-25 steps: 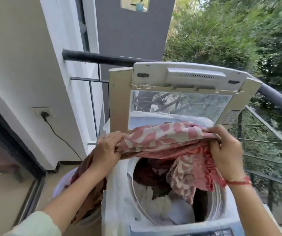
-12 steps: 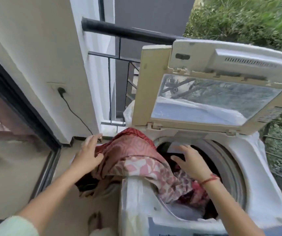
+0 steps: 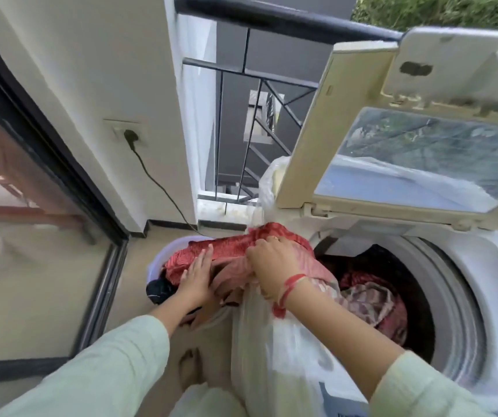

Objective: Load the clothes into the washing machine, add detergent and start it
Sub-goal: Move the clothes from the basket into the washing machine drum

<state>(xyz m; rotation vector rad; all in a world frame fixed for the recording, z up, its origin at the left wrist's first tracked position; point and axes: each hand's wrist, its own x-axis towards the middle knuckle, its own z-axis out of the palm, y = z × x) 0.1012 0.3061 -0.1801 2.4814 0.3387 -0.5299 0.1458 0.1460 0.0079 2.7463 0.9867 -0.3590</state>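
A red patterned cloth (image 3: pixel 229 248) stretches from the lavender laundry basket (image 3: pixel 154 263) on the floor up over the left edge of the white top-loading washing machine (image 3: pixel 467 296). My right hand (image 3: pixel 271 261) grips this cloth at the machine's edge. My left hand (image 3: pixel 196 278) lies with straight fingers on the cloth over the basket. The machine's lid (image 3: pixel 317 130) stands open. Pink and dark red clothes (image 3: pixel 371 299) lie inside the drum. No detergent is in view.
A dark garment (image 3: pixel 159 291) sits at the basket's near side. Clear plastic sheeting (image 3: pixel 271 341) hangs down the machine's front left. The plug and cable (image 3: pixel 130 138) run down the wall behind the basket. A glass sliding door (image 3: pixel 31 236) is left; a black railing (image 3: pixel 271 16) is behind.
The view has swung down and left. My right hand came out of the drum and took hold of the red cloth at the machine's edge. My left hand settled flat on the cloth.
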